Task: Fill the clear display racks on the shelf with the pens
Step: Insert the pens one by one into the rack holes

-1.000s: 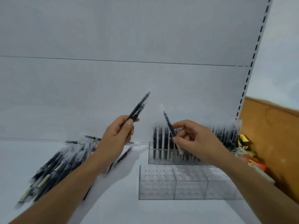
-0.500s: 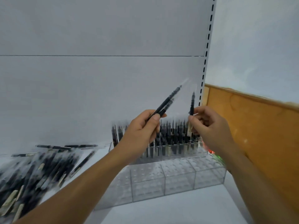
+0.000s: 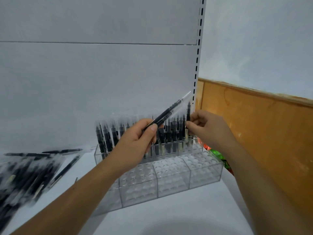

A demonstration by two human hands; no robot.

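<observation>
Pens [image 3: 108,138] stand in the back rack [image 3: 98,154]; right grip [image 3: 208,128] pinches a pen [image 3: 188,111] upright at its right end, left grip [image 3: 135,145] clutches spares [image 3: 166,113] slanted over the row. Miss the hole or swing those spares and neighbours probably tip.

Pretty clearly a shop, stationery aisle: white shelf back panel [image 3: 101,73] with a slotted white upright [image 3: 199,65] just behind the right grip [image 3: 208,129], clear acrylic display racks [image 3: 186,175] full of holes below both grips, rows of identical black pens in clear plastic sleeves [image 3: 105,139] standing in the back rack, and a loose heap [image 3: 25,180] of the same pens well left of the left grip [image 3: 135,145].
</observation>
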